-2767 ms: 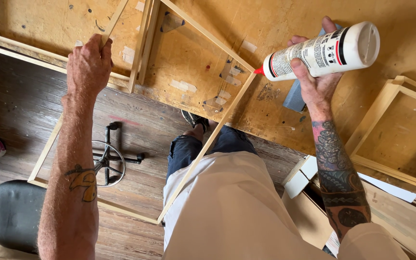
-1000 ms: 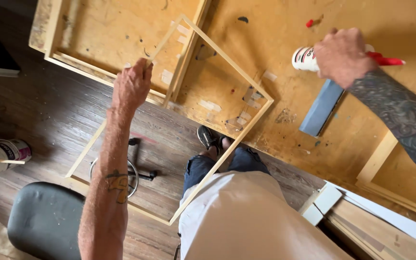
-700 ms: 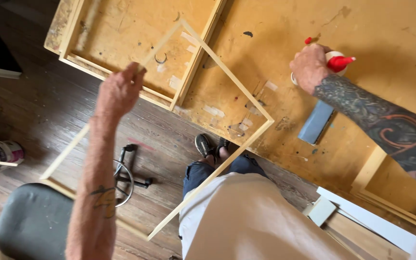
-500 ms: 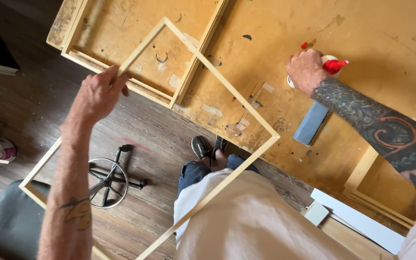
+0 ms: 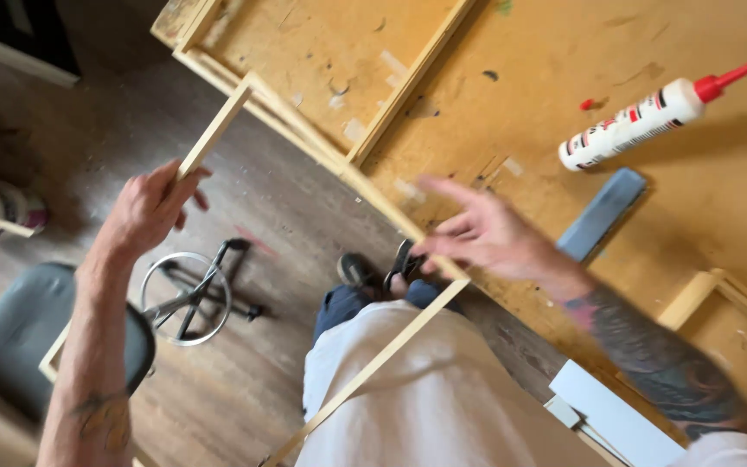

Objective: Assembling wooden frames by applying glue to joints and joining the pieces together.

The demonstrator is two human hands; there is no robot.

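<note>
Was in a woodworking / frame-making workshop. Evidence: big plywood workbench [image 5: 702,199], top scuffed and spotted with paint and dried glue. White wood-glue bottle [image 5: 641,125] with red nozzle lay on it, grey sanding block [image 5: 603,214] just beside. Bare wooden frames [image 5: 719,320] sat on the bench; I had another thin wooden frame [image 5: 218,130] in hand. Worn plank floor [image 5: 252,380], black padded stool [image 5: 19,337] with metal footring by my legs, paint can [image 5: 2,207] at the left edge.

Pale wood frame [image 5: 214,137], white red-capped glue bottle [image 5: 641,122], ochre bench [image 5: 737,199].
</note>
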